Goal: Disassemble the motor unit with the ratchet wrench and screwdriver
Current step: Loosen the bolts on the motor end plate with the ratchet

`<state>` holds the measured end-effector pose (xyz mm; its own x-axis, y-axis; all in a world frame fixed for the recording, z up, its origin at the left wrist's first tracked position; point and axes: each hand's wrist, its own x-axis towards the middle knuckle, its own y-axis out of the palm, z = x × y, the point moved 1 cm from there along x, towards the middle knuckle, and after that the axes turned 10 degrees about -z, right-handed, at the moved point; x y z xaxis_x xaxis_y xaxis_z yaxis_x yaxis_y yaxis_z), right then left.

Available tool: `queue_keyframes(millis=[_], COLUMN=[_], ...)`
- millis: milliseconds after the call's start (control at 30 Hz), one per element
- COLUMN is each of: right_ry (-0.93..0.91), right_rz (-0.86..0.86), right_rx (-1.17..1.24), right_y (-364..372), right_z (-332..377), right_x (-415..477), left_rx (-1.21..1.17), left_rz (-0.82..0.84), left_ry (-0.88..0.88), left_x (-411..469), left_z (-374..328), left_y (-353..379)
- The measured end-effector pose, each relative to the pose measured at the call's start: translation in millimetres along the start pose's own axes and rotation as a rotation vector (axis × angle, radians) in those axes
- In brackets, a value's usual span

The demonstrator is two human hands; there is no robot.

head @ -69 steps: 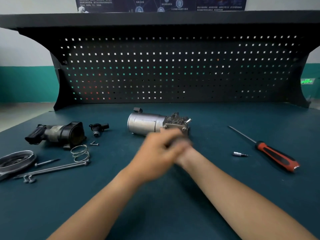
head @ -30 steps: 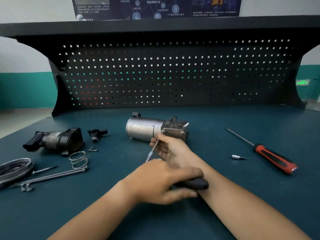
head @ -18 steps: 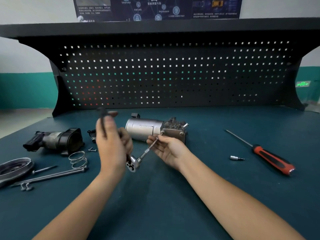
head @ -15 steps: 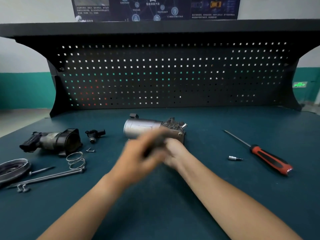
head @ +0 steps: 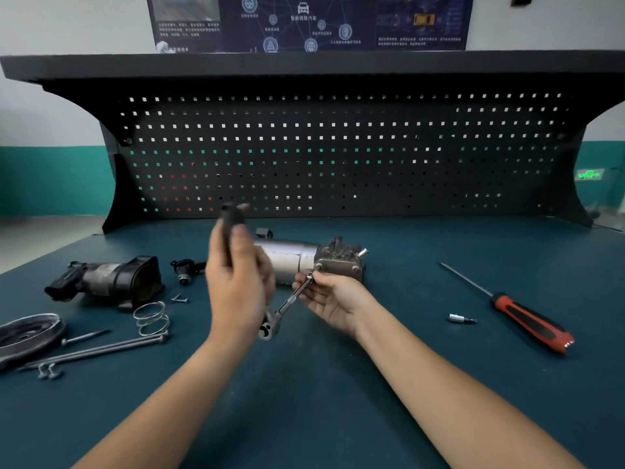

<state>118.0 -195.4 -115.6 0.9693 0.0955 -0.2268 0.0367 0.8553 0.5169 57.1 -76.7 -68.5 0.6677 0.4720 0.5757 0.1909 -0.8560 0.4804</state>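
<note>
The motor unit, a silver cylinder with a grey cast end, lies on its side mid-bench. The ratchet wrench has its extension bar running up to a bolt on the cast end. My left hand grips the wrench's black handle, which stands upright and blurred. My right hand pinches the extension bar near the bolt, palm up. The red and black screwdriver lies untouched at the right.
A removed black and grey housing, a small black part, a coil spring, long bolts and a round cover lie at the left. A small bit lies near the screwdriver. A pegboard backs the bench.
My left hand has swung the wrench handle back and forth, from low near the bench to upright now. My right hand has kept steadying the extension bar at the bolt.
</note>
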Motion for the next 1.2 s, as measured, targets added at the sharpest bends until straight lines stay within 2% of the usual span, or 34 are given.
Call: queue_keyframes(millis=[67,133,167,200,233,267,367,433,467,533,600,633,667,733,767,800,833,900,1000,1067,1133,1200], right_ry=[-0.011,-0.02,-0.016,-0.011,-0.017,-0.031,-0.005,0.047,0.045,0.01,-0.005,-0.012,-0.013,-0.037,-0.029,-0.018,-0.028,-0.035,0.031,0.032,0.02,0.029], right_rz=[-0.014,-0.035,-0.041,-0.048,-0.052,-0.049,-0.026,0.02,0.031,0.017,0.007,-0.001,-0.007,-0.02,-0.038,-0.056,-0.05,-0.032,-0.049,-0.054,-0.071,-0.075], right_rx=[-0.002,-0.035,-0.054,-0.061,-0.074,-0.076,-0.034,-0.007,-0.001,-0.039,-0.055,-0.06,-0.067,-0.108,-0.095,-0.073,-0.072,-0.084,-0.061,-0.042,-0.078,-0.134], right_y=[-1.6,-3.6,-4.9,-4.4,-5.6,-4.2,-6.1,-5.8,-4.2,-3.5,-1.0,-1.4,-1.2,-4.6,-8.0,-8.8,-10.7,-8.8,-5.7,-3.8,-2.8,1.3], right_z=[1.5,1.4,0.6,0.1,-0.8,0.0,-1.2,-2.2,-1.0,-1.3,-1.6,-2.7,-2.8,-5.6,-8.4,-10.6,-12.3,-10.5,-8.1,-5.6,-5.5,-3.1], right_x=[0.2,-0.5,0.1,-1.3,1.1,0.5,4.2,3.6,1.5,2.5,2.8,4.2,1.6,1.0,3.1,2.5,5.7,9.7,7.2,7.1,7.3,3.4], left_rx=[0.223,0.475,0.557,0.585,0.556,0.484,0.153,-0.043,-0.071,-0.066,-0.033,0.062,0.238,0.511,0.587,0.617,0.602,0.462,0.084,-0.072,-0.076,-0.02], left_rz=[0.349,0.823,0.979,1.046,1.01,0.889,0.204,-0.107,-0.187,-0.206,-0.059,0.08,0.277,0.778,0.934,1.007,0.994,0.752,0.072,-0.216,-0.254,-0.108], left_ry=[0.327,0.741,0.884,0.928,0.898,0.794,0.273,0.024,-0.036,-0.074,0.023,0.181,0.412,0.861,0.973,0.981,0.93,0.667,0.146,-0.096,-0.161,-0.028], left_x=[-14.1,-32.1,-39.0,-42.3,-43.0,-40.9,-21.6,-4.4,1.5,7.6,1.9,-3.5,-10.3,-30.5,-38.3,-42.4,-43.9,-39.2,-14.2,4.2,10.4,3.8], left_z=[-1.6,6.0,10.0,11.4,10.5,8.5,1.5,5.0,6.3,9.7,3.2,0.3,-0.8,5.7,8.4,8.7,7.4,1.9,0.4,5.3,9.5,0.8], left_y=[0.4,1.3,2.0,3.3,4.4,5.7,5.9,0.3,-2.5,-7.2,-4.4,-3.4,-2.7,0.7,2.9,5.2,7.1,9.5,6.9,0.2,-7.2,-6.0])
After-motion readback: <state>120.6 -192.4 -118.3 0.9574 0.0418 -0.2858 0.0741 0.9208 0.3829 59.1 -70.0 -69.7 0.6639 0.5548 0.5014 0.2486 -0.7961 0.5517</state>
